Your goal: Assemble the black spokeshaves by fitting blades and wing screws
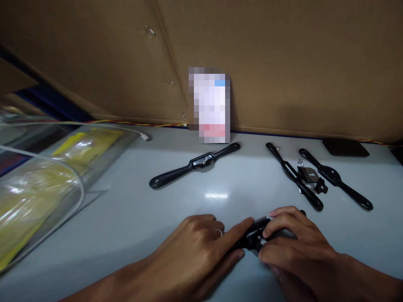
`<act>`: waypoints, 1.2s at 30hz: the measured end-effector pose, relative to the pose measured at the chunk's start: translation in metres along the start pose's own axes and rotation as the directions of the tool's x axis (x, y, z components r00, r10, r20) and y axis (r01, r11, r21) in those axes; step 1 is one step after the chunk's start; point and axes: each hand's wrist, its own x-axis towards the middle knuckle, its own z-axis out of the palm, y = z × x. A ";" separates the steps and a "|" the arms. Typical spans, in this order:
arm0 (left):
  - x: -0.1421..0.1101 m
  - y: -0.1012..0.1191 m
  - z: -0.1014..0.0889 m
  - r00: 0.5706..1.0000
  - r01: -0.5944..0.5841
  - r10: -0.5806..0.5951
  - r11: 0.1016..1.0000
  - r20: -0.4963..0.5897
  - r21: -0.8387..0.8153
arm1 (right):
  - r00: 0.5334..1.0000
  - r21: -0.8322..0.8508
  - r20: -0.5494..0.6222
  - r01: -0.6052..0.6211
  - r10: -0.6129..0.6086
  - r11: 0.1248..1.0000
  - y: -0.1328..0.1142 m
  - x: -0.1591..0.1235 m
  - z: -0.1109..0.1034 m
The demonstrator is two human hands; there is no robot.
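A black metal spokeshave [252, 242] is between both hands near the front of the table, its handles mostly covered by fingers. My left hand [201, 247] is closed around its left side, index finger stretched along the body. My right hand [292, 247] has its thumb and fingers closed at the spokeshave's right side, by a small silver screw head [262, 242]. Whether the fingers pinch that screw cannot be made out. Beyond my hands lies a second spokeshave [203, 161] with its silver screws showing.
At the right lie a slotted black spokeshave body [294, 176], another black body [330, 174], loose metal plates [310, 174] and small screws [300, 162]. A dark flat object [345, 147] sits behind them. Yellow plastic-wrapped packs [56, 180] and a white cable [83, 188] occupy the left. Cardboard [283, 63] stands behind.
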 end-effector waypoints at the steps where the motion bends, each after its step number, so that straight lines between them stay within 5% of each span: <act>1: 0.000 0.000 0.000 1.000 0.000 0.000 1.000 0.002 -0.001 | 1.000 -0.028 0.001 -0.006 0.006 1.000 0.000 0.000 0.000; 19: 0.000 0.001 -0.002 1.000 -0.001 0.001 1.000 -0.029 0.008 | 0.999 -0.143 -0.028 -0.043 0.039 0.989 0.000 0.001 -0.003; 26: 0.000 0.001 -0.001 1.000 -0.001 0.001 1.000 -0.005 -0.001 | 0.991 -0.020 0.136 -0.008 0.011 1.000 -0.001 -0.001 -0.006; 36: -0.001 0.001 -0.002 1.000 0.002 -0.002 1.000 0.008 -0.004 | 0.988 -0.094 0.155 0.028 -0.013 0.995 -0.001 0.000 -0.006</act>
